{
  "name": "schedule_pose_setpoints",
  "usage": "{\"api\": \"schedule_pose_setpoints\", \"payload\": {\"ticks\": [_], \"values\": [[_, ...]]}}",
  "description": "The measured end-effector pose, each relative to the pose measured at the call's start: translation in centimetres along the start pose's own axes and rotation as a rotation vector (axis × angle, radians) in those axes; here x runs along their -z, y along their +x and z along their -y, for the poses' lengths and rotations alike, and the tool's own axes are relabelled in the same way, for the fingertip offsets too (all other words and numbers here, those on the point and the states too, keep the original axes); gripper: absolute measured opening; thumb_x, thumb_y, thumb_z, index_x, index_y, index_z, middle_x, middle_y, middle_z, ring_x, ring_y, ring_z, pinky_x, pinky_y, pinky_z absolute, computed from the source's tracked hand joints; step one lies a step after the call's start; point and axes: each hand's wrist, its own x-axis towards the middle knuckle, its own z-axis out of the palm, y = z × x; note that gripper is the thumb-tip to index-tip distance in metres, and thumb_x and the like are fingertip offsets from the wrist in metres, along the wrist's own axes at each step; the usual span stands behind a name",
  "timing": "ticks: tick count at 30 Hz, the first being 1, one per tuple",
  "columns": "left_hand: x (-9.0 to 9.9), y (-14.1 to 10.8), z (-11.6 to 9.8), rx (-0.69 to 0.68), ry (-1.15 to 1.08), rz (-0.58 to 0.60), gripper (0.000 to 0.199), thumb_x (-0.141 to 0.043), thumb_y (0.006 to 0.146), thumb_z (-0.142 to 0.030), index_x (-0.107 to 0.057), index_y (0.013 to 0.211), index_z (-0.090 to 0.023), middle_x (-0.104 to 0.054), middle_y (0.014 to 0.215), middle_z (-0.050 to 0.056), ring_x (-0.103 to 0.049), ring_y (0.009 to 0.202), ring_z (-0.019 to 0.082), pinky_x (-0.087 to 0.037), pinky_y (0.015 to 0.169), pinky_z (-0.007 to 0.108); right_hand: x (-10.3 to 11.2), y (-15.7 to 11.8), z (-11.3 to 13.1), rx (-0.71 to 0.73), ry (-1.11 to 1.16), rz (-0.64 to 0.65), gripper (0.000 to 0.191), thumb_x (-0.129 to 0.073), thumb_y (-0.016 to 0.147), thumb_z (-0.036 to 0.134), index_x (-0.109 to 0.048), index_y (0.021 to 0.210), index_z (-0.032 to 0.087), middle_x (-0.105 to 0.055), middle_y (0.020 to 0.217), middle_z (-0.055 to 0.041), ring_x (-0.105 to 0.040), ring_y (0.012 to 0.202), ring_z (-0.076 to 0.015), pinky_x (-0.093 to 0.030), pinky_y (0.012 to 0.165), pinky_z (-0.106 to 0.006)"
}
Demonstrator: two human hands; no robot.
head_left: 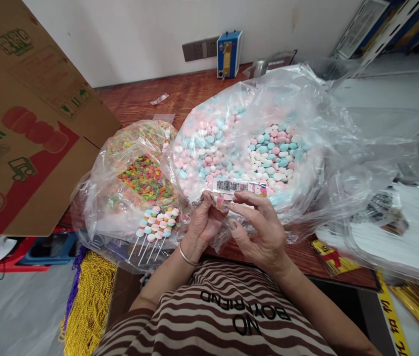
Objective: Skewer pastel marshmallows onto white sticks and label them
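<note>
Thumb and fingers of my left hand (204,220) are closed in a pinch on a small clear printed wrapper (221,201). Beside it, my right hand (259,230) has its fingers apart, the fingertips close to the wrapper; whether they touch it I cannot tell. Just beyond lies a printed wrapper strip (237,186) on a big clear bag of pink, white and blue candies (272,148). To the left sits a clear bag of small colourful ring-shaped pieces (146,178). Several candy skewers (157,225) on white sticks rest on its near side.
A large cardboard box (27,123) stands at the left. By the wall are a blue device (229,54) and a socket strip (200,49). White sticks in a plastic bag (402,227) lie at the right. Yellow fringe (90,301) hangs below the table's left side.
</note>
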Motion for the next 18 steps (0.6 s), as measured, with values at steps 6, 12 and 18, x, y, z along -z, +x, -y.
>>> {"api": "schedule_pose_setpoints", "payload": {"ticks": [6,12,18], "values": [[0.4,0.0,0.1,-0.018,-0.027,0.003,0.033,-0.094,0.063,-0.034,-0.067,0.072,-0.019,-0.068,0.073,-0.005,-0.063,0.066,0.007,-0.053,0.07,0.02,-1.0,0.1,-0.2,-0.023,-0.017,0.061,0.023,-0.063,0.09,0.02,-0.068,0.113,0.023,-0.063,0.128,-0.0144,-0.064,0.116,-0.0282,-0.055,0.098,-0.05],[0.2,0.0,-0.6,0.053,-0.048,-0.087,0.026,-0.086,0.076,-0.034,-0.066,0.071,-0.018,-0.065,0.066,-0.004,-0.062,0.062,0.008,-0.052,0.066,0.02,-1.1,0.2,0.1,0.004,-0.043,0.053,0.025,-0.063,0.09,0.02,-0.07,0.113,0.026,-0.064,0.129,-0.013,-0.064,0.117,-0.0286,-0.056,0.096,-0.049],[0.7,-0.2,-1.3,0.071,-0.157,-0.015,0.028,-0.09,0.071,-0.032,-0.065,0.072,-0.018,-0.063,0.064,-0.004,-0.06,0.059,0.007,-0.051,0.065,0.02,-1.3,0.4,0.6,0.065,-0.039,0.069,0.033,-0.063,0.09,0.019,-0.069,0.121,0.028,-0.063,0.13,-0.0119,-0.064,0.118,-0.0296,-0.056,0.096,-0.05]]}}
